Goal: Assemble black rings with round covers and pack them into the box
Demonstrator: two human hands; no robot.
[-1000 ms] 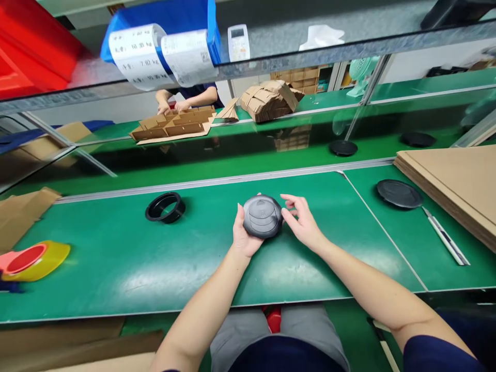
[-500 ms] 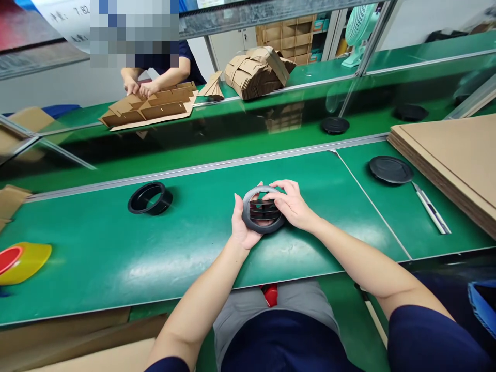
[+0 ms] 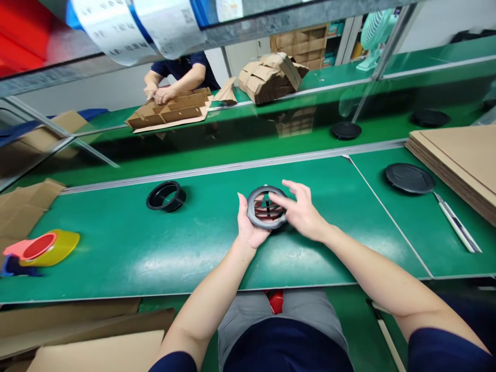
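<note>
A round dark grey vent ring (image 3: pixel 267 225) with black slats inside is held above the green table. My left hand (image 3: pixel 250 227) wraps round its left side and underside, thumb up along the rim. On its right, my right hand (image 3: pixel 304 209) has its fingers spread, with one fingertip reaching over the ring's opening by the slats; whether it touches them cannot be told. A black open ring (image 3: pixel 166 197) lies on the table to the left. To the right lies a black round disc (image 3: pixel 409 178).
A white box cutter (image 3: pixel 457 222) and stacked cardboard (image 3: pixel 457 155) are at the right. A yellow tape roll (image 3: pixel 64 248) lies far left. Across a clear partition, a person's hands (image 3: pixel 160 94) touch a cardboard divider (image 3: pixel 174 113). A metal shelf (image 3: pixel 248 31) crosses above.
The view has shifted, so the table things appear further right. My right hand's fingers have spread and lifted partly off the ring, and the slats inside show at a different angle.
</note>
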